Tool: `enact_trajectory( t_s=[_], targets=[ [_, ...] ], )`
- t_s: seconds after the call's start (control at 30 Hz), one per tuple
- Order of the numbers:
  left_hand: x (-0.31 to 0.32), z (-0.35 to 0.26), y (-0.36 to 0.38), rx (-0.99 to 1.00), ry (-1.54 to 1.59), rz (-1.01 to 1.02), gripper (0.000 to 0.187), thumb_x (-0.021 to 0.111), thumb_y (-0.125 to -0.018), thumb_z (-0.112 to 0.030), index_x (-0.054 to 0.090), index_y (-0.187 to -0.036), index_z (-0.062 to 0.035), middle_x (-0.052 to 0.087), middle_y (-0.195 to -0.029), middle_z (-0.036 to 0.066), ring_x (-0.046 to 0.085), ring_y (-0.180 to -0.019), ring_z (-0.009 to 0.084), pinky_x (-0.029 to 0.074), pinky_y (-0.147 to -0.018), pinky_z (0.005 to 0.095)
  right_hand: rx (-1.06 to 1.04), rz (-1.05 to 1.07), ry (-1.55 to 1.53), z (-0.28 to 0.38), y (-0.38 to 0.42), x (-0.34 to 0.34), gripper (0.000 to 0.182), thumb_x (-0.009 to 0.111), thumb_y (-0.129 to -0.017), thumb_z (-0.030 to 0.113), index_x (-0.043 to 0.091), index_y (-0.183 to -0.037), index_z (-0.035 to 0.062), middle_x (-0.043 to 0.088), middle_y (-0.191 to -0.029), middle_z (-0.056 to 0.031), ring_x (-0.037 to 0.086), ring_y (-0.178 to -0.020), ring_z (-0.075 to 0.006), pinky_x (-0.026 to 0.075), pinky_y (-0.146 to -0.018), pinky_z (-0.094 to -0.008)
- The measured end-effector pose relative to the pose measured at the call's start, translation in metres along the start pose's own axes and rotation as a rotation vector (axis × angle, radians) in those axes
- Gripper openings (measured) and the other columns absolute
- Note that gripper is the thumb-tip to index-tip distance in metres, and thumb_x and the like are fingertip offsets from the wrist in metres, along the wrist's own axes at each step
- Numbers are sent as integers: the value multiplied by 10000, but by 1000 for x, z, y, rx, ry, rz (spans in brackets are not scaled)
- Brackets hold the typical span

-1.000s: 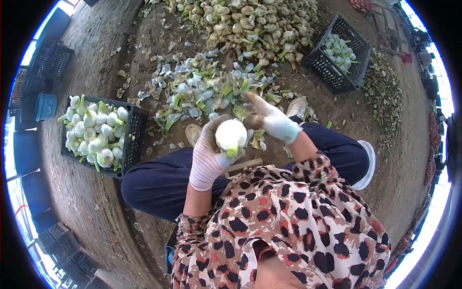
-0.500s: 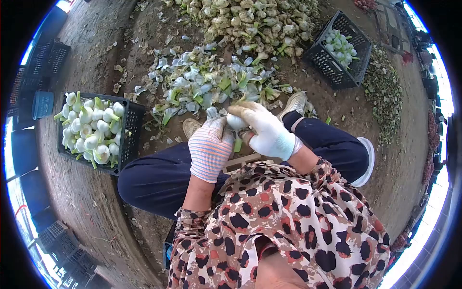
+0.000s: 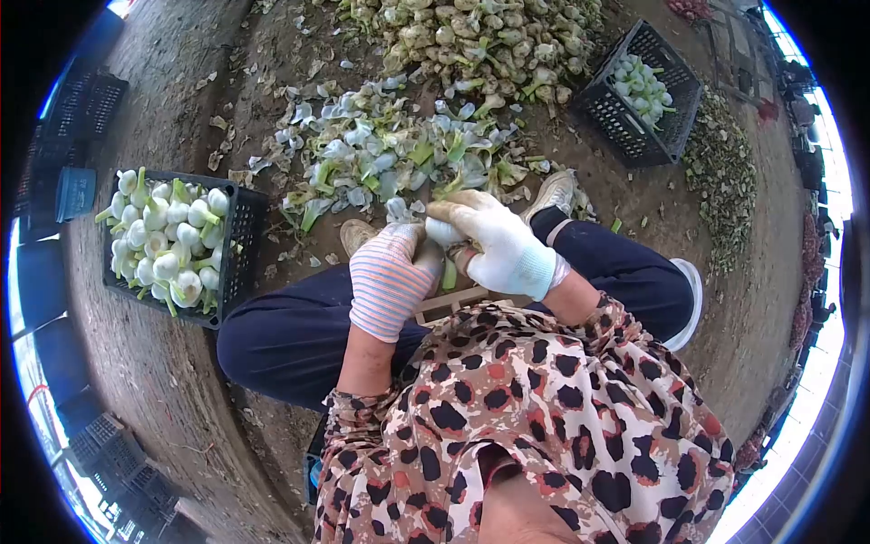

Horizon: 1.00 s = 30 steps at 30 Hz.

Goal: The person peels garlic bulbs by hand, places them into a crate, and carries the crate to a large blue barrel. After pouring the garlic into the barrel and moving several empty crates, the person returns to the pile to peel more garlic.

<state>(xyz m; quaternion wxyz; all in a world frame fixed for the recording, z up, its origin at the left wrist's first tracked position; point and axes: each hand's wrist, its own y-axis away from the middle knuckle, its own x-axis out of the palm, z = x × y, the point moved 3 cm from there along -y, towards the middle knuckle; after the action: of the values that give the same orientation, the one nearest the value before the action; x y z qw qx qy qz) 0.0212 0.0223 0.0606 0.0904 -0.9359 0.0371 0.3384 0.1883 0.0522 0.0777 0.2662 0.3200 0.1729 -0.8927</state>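
Note:
A white garlic bulb (image 3: 443, 232) is between my two gloved hands, low in front of my body. My left hand (image 3: 391, 276), in a striped glove, is closed around its left side, with its fingertips largely hidden. From the right, my right hand (image 3: 497, 243), in a white glove with dirty fingertips, grips the bulb, fingers curled over the top. A green stem (image 3: 449, 274) hangs just below the bulb. Loose whitish peel (image 3: 399, 211) shows right beyond my left fingers.
Peeled skins (image 3: 381, 154) litter the ground ahead, before a heap of unpeeled garlic (image 3: 489, 45). At left stands a black crate (image 3: 243, 240) full of cleaned bulbs. Another crate (image 3: 625, 136) holding some bulbs is at far right. My shoes (image 3: 555, 192) flank the peel pile.
My left hand has shifted slightly up and left beside the bulb. My right hand stays nearly in place on it. The view has turned a little.

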Motion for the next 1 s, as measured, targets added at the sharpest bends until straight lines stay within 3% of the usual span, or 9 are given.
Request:
enact_trajectory(
  t_s=[0.2, 0.27, 0.33, 0.53, 0.6, 0.63, 0.73, 0.8, 1.0],
  targets=[
    [9, 27, 5, -181, 213, -30, 107, 614, -780, -16, 674, -869, -16, 678, -769, 130, 651, -664, 273, 531, -648, 339, 169, 66, -503, -18, 7, 10, 649, 550, -684, -86, 552, -1320, 42, 597, -1223, -151, 538, -1220, -293, 446, -1023, -372],
    [15, 37, 8, -694, 1016, -122, 88, 587, -812, 8, 664, -854, -5, 677, -783, 73, 633, -645, 165, 516, -629, 278, 281, 121, -693, -23, 8, 14, 696, 526, -726, -79, 469, -1412, 25, 582, -1282, -127, 514, -1251, -217, 423, -1042, -321],
    [26, 44, 11, -711, 1279, -176, 82, 590, -832, 0, 666, -865, 4, 666, -814, 37, 606, -679, 97, 498, -624, 244, 423, -9, -1261, -39, 8, 26, 690, 581, -824, -51, 355, -1474, -15, 530, -1343, -137, 501, -1259, -192, 418, -1044, -314],
    [25, 40, 3, -635, 880, -131, 147, 606, -832, -15, 670, -957, 29, 678, -830, 57, 610, -735, 92, 493, -665, 231, 451, 11, -483, -48, 3, 49, 692, 563, -827, -58, 342, -1481, -12, 543, -1299, -124, 502, -1209, -167, 400, -1035, -279],
    [37, 63, 6, -647, 980, -171, 144, 596, -833, -26, 668, -947, 25, 692, -863, 78, 624, -721, 113, 503, -663, 234, 486, -129, -1003, -53, -2, 58, 575, 521, -833, -49, 438, -1400, -1, 598, -1168, -114, 620, -923, -194, 514, -808, -294],
    [46, 87, 6, -680, 1269, -328, 133, 591, -836, -43, 661, -934, 14, 693, -863, 87, 633, -709, 134, 512, -654, 244, 873, 36, -1419, -38, 2, 48, 491, 539, -850, -11, 497, -1337, 35, 591, -1004, -46, 502, -606, -116, 436, -531, -254],
    [38, 148, 11, -954, 1917, -706, 149, 594, -885, -166, 636, -932, -31, 681, -833, 99, 634, -637, 201, 560, -597, 356, 782, 192, -1902, -32, 9, 52, 458, 545, -866, 43, 525, -1322, 72, 589, -912, -8, 367, -504, -51, 293, -431, -206],
    [20, 123, -1, -937, 1721, -775, 232, 594, -931, -239, 649, -1027, -35, 685, -872, 106, 650, -658, 207, 571, -626, 377, 824, 168, -1957, -35, 13, 49, 407, 564, -890, 136, 549, -1292, 74, 594, -867, -4, 405, -525, -65, 318, -432, -211],
    [29, 47, -6, -498, 1063, -51, 311, 677, -890, -115, 652, -1173, 11, 695, -1047, 64, 646, -965, 140, 521, -866, 288, 808, 254, -2158, -48, 15, 59, 342, 558, -908, 210, 563, -1223, 79, 610, -868, -18, 449, -557, -81, 344, -424, -224]
  ],
)
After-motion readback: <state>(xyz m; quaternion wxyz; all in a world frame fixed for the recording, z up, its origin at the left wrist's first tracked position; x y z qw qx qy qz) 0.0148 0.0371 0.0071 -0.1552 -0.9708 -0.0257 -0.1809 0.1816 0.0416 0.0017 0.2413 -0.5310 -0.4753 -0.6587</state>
